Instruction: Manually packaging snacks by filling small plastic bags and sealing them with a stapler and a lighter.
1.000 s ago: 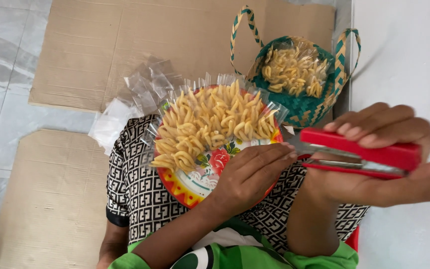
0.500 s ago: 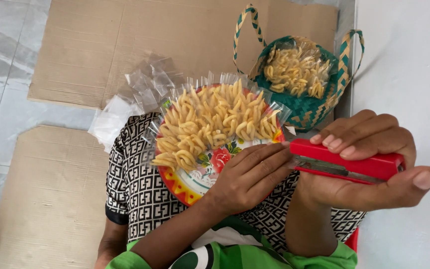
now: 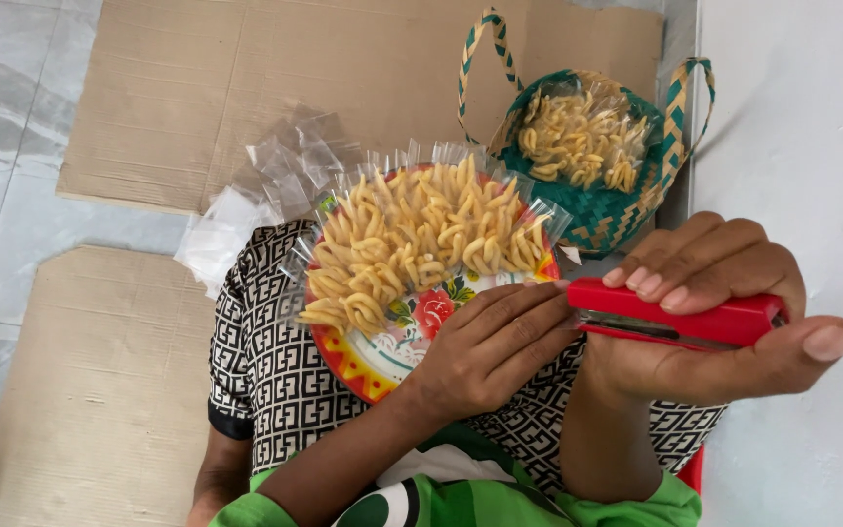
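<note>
Right hand (image 3: 724,322) closed on red stapler (image 3: 675,314); left hand (image 3: 490,351) pinches bag edge, grip unclear. Keep the fold flat, squeeze squarely.

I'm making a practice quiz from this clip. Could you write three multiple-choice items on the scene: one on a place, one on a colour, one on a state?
1. Where is the woven basket?
A. On the person's lap
B. Beyond the plate, by the white wall
C. On the left sheet of cardboard

2. What colour is the stapler?
A. Red
B. Blue
C. Black

3. What state is the right hand in?
A. Lying open and flat
B. Closed around the stapler
C. Resting in the basket

Answers:
1 B: it stands past the floral plate, next to the wall.
2 A: its body is plainly red.
3 B: fingers lie over it, thumb under, while the left hand rests on the plate.
</note>
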